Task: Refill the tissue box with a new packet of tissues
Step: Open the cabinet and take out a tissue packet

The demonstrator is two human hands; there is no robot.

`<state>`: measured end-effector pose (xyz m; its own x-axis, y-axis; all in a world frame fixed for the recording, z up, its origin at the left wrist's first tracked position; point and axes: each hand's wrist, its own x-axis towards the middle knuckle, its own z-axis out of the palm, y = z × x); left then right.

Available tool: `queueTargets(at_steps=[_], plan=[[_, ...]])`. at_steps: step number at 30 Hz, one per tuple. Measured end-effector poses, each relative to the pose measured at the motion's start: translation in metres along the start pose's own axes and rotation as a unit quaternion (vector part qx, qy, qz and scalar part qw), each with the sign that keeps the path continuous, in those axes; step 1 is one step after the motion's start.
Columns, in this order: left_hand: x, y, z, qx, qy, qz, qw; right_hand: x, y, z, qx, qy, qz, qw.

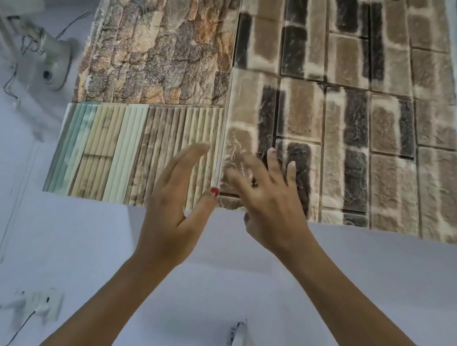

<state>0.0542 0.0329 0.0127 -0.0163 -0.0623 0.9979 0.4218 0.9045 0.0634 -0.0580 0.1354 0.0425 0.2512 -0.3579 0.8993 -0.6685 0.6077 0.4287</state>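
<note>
No tissue box and no tissue packet appear in the head view. Both my arms are raised toward a wall. My left hand (176,194) is open, fingers straight and together, thumb with a red nail out to the right. My right hand (265,196) is open too, fingers spread and blurred by motion. Both hands are in front of the lower edge of the decorative wall panels (292,93), near the seam between the ribbed panel and the brick-pattern panel. Neither hand holds anything.
Stone-pattern, brick-pattern and ribbed wood-look panels cover the upper wall. A white wall fan (21,23) with loose wires hangs at the upper left. A socket board (38,304) with plugged cables sits low on the left. A white bracket (237,343) sticks out at the bottom centre.
</note>
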Motion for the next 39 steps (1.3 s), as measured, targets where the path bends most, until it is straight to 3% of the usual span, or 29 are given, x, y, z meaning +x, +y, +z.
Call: queueTargets(at_steps=[2,4,6,9,15,21,27,32,36,39], plan=[[-0.008,0.056,-0.026,-0.124,-0.015,-0.052,0.991,-0.010,-0.018,-0.079,0.026,0.026,0.028,0.999],[-0.017,0.073,-0.020,-0.230,-0.030,-0.082,0.969,-0.018,-0.015,-0.100,0.081,0.094,0.049,0.991],[-0.016,0.090,-0.014,-0.303,-0.065,-0.093,0.946,-0.025,-0.010,-0.122,0.133,0.134,0.068,0.980],[-0.021,0.133,0.005,-0.379,-0.149,-0.085,0.909,-0.043,0.003,-0.187,0.122,0.192,0.129,0.965],[-0.012,0.230,0.064,-0.434,-0.246,-0.042,0.865,-0.092,0.068,-0.284,0.106,0.243,0.222,0.938],[-0.011,0.290,0.121,-0.393,-0.301,0.005,0.869,-0.131,0.129,-0.336,0.139,0.220,0.379,0.888],[-0.017,0.311,0.183,-0.339,-0.307,0.031,0.889,-0.151,0.171,-0.351,0.187,0.209,0.397,0.874],[-0.027,0.316,0.203,-0.353,-0.248,0.028,0.902,-0.153,0.173,-0.341,0.236,0.202,0.398,0.863],[-0.028,0.295,0.194,-0.361,-0.271,0.049,0.891,-0.167,0.151,-0.321,0.276,0.200,0.483,0.806],[-0.030,0.262,0.184,-0.321,-0.228,0.035,0.919,-0.172,0.128,-0.293,0.389,0.123,0.599,0.689]])
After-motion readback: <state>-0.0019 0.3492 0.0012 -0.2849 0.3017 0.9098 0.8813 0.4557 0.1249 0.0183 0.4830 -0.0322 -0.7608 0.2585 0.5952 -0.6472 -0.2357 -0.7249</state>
